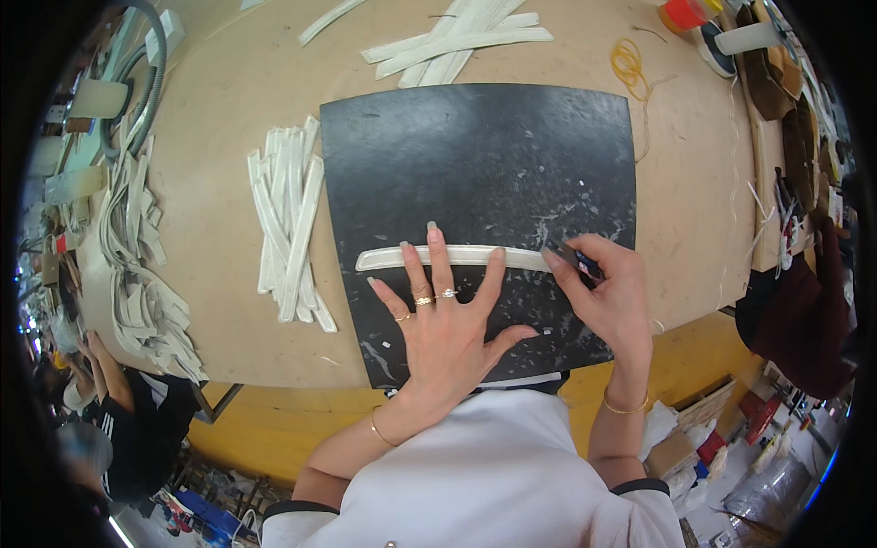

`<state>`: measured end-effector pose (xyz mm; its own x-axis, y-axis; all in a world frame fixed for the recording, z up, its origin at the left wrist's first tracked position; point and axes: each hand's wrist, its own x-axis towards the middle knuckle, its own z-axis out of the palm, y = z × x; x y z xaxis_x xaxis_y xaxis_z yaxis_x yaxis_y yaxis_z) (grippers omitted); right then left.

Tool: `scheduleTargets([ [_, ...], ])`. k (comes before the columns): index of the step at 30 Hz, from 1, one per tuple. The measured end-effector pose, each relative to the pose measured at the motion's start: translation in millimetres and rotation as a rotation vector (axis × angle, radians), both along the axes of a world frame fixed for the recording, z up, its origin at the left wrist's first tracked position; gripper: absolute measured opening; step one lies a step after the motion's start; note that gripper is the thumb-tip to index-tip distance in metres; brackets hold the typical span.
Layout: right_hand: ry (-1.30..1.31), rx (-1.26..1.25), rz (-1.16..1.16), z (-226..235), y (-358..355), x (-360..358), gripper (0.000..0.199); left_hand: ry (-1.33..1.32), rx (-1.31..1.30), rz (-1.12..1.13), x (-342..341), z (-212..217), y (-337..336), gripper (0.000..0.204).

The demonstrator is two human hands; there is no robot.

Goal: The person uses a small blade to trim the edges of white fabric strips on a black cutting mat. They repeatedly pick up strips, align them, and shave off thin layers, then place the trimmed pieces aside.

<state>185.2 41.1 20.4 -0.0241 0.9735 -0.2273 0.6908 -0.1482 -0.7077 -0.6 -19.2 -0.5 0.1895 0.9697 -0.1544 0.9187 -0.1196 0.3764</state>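
Observation:
A long white padded strip with stitched edges point(470, 256) lies across a black mat point(475, 155), curving slightly. My left hand point(448, 329) rests over it with fingers spread, several fingertips pressing on the strip and the thumb out to the right on the mat. At the strip's right end, my right hand point(610, 283) is closed around a small black-handled tool point(585, 263). The tool's tip is at or beside that end; my fingers hide most of it, so its exact kind does not show. Small pale scraps and scuffs dot the mat around it.
Similar white strips are piled left of the mat point(290, 219) and beyond it point(457, 41). A heap of pale strips point(146, 301) hangs along the table's left side. Yellow cord point(627, 62) lies at the far right. Another person point(137, 411) is at the lower left.

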Motion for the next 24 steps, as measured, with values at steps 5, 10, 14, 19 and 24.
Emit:
scheduleTargets([
  [5,-0.068,0.084,0.035,6.4,-3.6,-7.8,0.014,0.008,-0.039,0.039,5.4,0.2,-0.4,0.085],
  [10,-0.083,0.027,0.016,15.9,-5.8,-2.1,0.013,-0.217,-0.090,-0.030,2.1,-6.9,1.4,0.096],
  [14,-0.071,0.039,0.016,13.6,-3.9,7.0,0.014,-0.192,-0.068,-0.061,-0.3,-6.1,2.7,0.100],
  [19,-0.057,-0.059,-0.008,10.5,-5.3,19.7,0.016,-0.199,-0.078,-0.064,-0.7,-0.9,4.4,0.102],
  [24,-0.088,-0.084,-0.018,7.3,-7.0,22.5,0.018,-0.144,-0.104,-0.082,3.4,2.6,7.4,0.096],
])
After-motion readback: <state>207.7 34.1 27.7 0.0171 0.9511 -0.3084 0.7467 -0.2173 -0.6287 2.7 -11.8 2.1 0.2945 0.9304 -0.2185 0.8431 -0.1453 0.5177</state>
